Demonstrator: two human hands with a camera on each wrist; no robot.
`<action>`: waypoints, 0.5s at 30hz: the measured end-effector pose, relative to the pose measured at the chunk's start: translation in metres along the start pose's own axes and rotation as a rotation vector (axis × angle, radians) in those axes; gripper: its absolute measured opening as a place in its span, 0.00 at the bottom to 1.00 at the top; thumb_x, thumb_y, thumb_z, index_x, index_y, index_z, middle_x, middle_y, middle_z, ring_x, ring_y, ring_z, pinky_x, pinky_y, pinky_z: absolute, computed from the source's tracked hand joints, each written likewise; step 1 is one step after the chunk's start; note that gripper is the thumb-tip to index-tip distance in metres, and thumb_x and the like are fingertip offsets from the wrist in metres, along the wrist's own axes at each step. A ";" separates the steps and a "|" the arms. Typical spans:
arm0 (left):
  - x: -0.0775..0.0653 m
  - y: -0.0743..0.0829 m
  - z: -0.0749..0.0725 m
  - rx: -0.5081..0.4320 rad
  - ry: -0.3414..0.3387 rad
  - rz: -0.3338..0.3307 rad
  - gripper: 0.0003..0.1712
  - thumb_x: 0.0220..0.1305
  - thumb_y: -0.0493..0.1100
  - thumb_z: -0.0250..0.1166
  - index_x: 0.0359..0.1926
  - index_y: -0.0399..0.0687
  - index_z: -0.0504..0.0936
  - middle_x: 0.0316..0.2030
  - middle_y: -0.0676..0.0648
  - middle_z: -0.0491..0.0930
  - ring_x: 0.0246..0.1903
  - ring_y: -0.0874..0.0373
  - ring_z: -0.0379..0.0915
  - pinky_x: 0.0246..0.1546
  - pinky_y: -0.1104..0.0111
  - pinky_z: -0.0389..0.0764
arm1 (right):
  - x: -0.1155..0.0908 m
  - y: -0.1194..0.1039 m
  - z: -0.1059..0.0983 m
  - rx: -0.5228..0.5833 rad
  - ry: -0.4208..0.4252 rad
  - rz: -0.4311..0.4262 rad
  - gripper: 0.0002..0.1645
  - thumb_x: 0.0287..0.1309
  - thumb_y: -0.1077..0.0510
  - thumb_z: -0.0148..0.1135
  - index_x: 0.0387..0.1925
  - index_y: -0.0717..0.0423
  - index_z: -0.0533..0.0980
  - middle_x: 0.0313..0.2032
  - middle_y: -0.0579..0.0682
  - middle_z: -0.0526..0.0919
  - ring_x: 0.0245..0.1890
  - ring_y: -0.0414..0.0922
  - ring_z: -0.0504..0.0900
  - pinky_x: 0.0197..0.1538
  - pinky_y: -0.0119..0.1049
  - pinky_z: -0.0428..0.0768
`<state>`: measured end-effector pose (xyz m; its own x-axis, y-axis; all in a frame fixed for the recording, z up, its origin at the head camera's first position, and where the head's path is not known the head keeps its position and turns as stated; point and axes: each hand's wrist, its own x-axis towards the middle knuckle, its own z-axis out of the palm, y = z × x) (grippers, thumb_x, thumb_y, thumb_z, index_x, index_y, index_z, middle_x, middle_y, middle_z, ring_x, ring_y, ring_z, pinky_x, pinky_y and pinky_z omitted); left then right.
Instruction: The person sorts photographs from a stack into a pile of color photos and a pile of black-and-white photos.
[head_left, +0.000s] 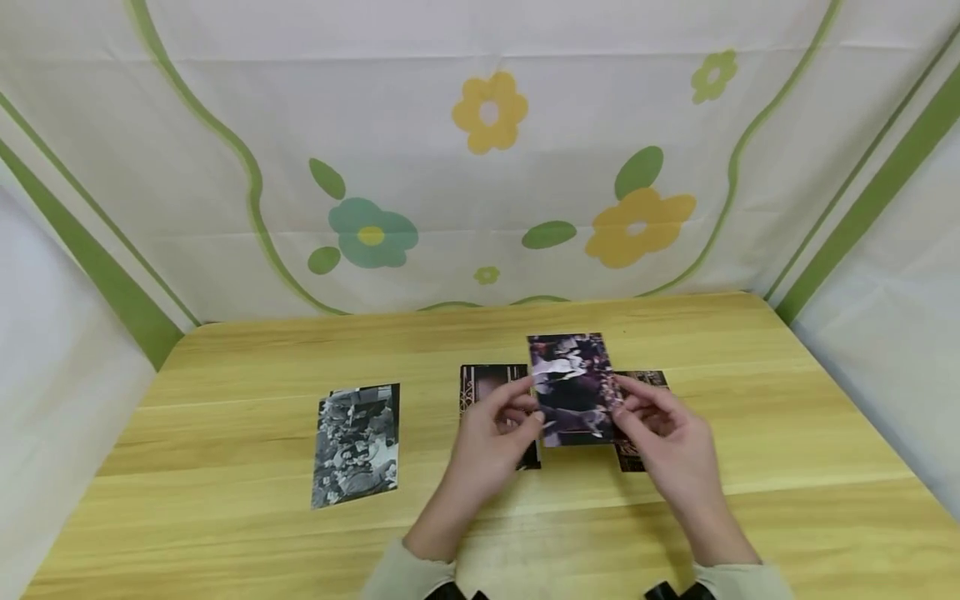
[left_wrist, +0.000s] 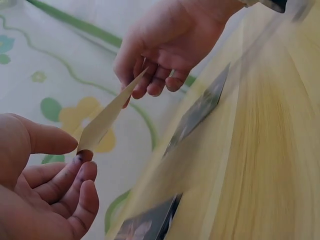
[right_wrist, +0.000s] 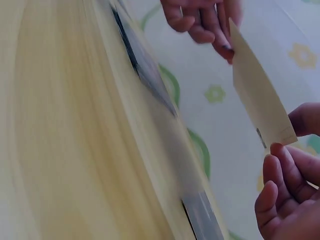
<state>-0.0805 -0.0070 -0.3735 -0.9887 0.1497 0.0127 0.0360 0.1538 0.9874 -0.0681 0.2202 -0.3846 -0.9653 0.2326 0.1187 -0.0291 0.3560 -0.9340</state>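
A dark purple photo card (head_left: 570,390) with white figures is raised above the table, tilted toward the head camera. My left hand (head_left: 483,450) pinches its left edge between thumb and fingers. At the opposite edge, my right hand (head_left: 678,446) pinches it too. The card's pale, plain back (left_wrist: 107,120) shows in the left wrist view, slightly bowed. In the right wrist view, small marks sit near one corner of that back (right_wrist: 257,95). Behind my left hand lies a stack or single dark print (head_left: 487,382), partly covered. Another dark patterned print (head_left: 632,458) lies partly hidden behind my right hand.
A black-and-white photo (head_left: 356,446) of a crowd lies flat on the left of the wooden table (head_left: 225,467). A white cloth (head_left: 420,108) printed with flowers and green bands hangs behind the table and along both sides.
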 end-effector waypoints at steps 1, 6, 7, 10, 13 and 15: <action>0.002 0.002 0.006 -0.007 -0.016 0.002 0.28 0.70 0.37 0.70 0.69 0.45 0.82 0.50 0.43 0.87 0.45 0.59 0.79 0.43 0.77 0.81 | 0.001 0.003 -0.007 0.001 0.011 0.014 0.24 0.67 0.65 0.71 0.64 0.54 0.84 0.41 0.36 0.85 0.39 0.35 0.83 0.41 0.24 0.84; 0.010 0.010 0.037 -0.058 -0.115 -0.033 0.30 0.69 0.38 0.72 0.72 0.49 0.80 0.52 0.49 0.87 0.44 0.65 0.79 0.41 0.77 0.82 | 0.007 0.013 -0.042 0.042 0.072 0.066 0.24 0.68 0.66 0.71 0.64 0.57 0.83 0.40 0.34 0.86 0.38 0.32 0.85 0.41 0.21 0.84; 0.012 0.011 0.042 -0.062 -0.134 -0.041 0.31 0.69 0.38 0.72 0.72 0.50 0.80 0.52 0.51 0.86 0.44 0.66 0.79 0.41 0.76 0.83 | 0.008 0.015 -0.048 0.063 0.087 0.069 0.24 0.67 0.67 0.71 0.64 0.56 0.83 0.39 0.34 0.86 0.37 0.32 0.85 0.40 0.21 0.84; 0.015 0.014 0.056 -0.070 -0.179 -0.067 0.32 0.70 0.39 0.72 0.73 0.54 0.79 0.51 0.55 0.85 0.43 0.69 0.77 0.37 0.76 0.82 | 0.010 0.020 -0.064 0.092 0.111 0.073 0.24 0.67 0.67 0.71 0.63 0.56 0.84 0.39 0.35 0.87 0.37 0.31 0.86 0.39 0.20 0.83; 0.018 0.014 0.065 -0.079 -0.206 -0.067 0.31 0.71 0.39 0.71 0.74 0.52 0.78 0.51 0.56 0.85 0.41 0.71 0.76 0.34 0.77 0.79 | 0.011 0.025 -0.075 0.078 0.112 0.079 0.23 0.68 0.65 0.71 0.64 0.54 0.84 0.39 0.34 0.87 0.37 0.30 0.85 0.39 0.19 0.82; 0.019 0.013 0.069 -0.093 -0.212 -0.074 0.30 0.72 0.38 0.70 0.73 0.51 0.79 0.50 0.56 0.85 0.40 0.71 0.75 0.33 0.77 0.77 | 0.012 0.028 -0.081 0.066 0.108 0.084 0.23 0.69 0.65 0.71 0.64 0.53 0.84 0.39 0.33 0.87 0.37 0.29 0.85 0.38 0.19 0.81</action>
<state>-0.0884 0.0648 -0.3710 -0.9349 0.3449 -0.0840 -0.0588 0.0828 0.9948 -0.0598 0.3060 -0.3819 -0.9315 0.3565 0.0719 0.0300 0.2723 -0.9617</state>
